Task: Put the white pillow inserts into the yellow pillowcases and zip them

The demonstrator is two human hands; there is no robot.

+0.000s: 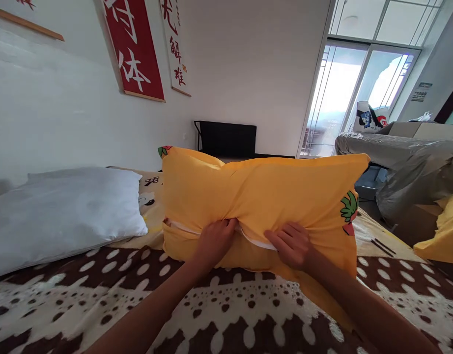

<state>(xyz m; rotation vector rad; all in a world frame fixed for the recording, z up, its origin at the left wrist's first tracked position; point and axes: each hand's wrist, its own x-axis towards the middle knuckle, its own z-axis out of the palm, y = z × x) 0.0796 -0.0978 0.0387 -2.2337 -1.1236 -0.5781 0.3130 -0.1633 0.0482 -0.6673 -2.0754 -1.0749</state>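
A yellow pillowcase (285,187) with strawberry prints at its edges stands upright on the bed, filled with a white pillow. Its opening runs across the lower front, and a thin strip of the white pillow (258,242) shows through it. My left hand (217,238) is closed on the upper edge of the opening near the middle, creasing the cloth. To its right, my right hand (291,243) grips the same edge with its fingers curled over the fabric. The lower flap of the pillowcase hangs onto the blanket between and beside my forearms.
At the left lies a bare white pillow (71,211). A brown and white patterned blanket (244,305) covers the bed. Two dark sticks (383,247) lie to the right, with yellow cloth (442,231) beyond. Plastic-wrapped furniture (407,152) stands by the window.
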